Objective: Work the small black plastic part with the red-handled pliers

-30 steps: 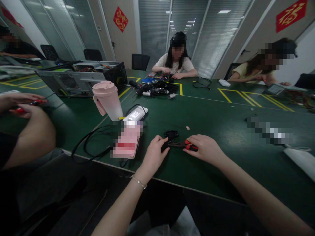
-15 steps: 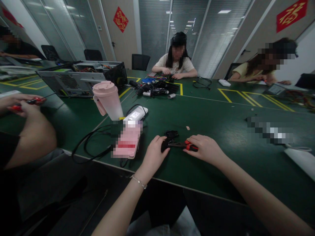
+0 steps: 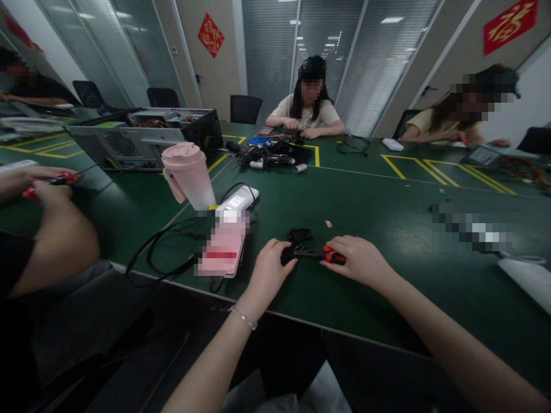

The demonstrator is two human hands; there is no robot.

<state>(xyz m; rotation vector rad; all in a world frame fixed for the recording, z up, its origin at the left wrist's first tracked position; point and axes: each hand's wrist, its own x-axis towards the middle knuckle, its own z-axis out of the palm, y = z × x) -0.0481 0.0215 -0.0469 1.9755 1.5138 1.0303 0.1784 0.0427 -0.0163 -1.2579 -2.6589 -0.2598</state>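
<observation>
My right hand (image 3: 357,258) is closed around the red and black handles of a pair of pliers (image 3: 333,256). The plier jaws point left and reach a small black part (image 3: 287,254), which my left hand (image 3: 272,264) pinches between thumb and fingers. Just beyond that part, another black piece (image 3: 300,234) lies on the green table (image 3: 365,201). Whether the jaws grip the black part is too small to tell.
Left of my hands are a pink phone (image 3: 221,252), a white device (image 3: 241,198), black cable and a pink cup (image 3: 189,172). An open computer case (image 3: 142,140) stands behind. A person's arm (image 3: 60,229) is at the left.
At the left, the neighbouring person's hands have shifted slightly with their red and black tool. My own hands and the pliers have hardly moved.
</observation>
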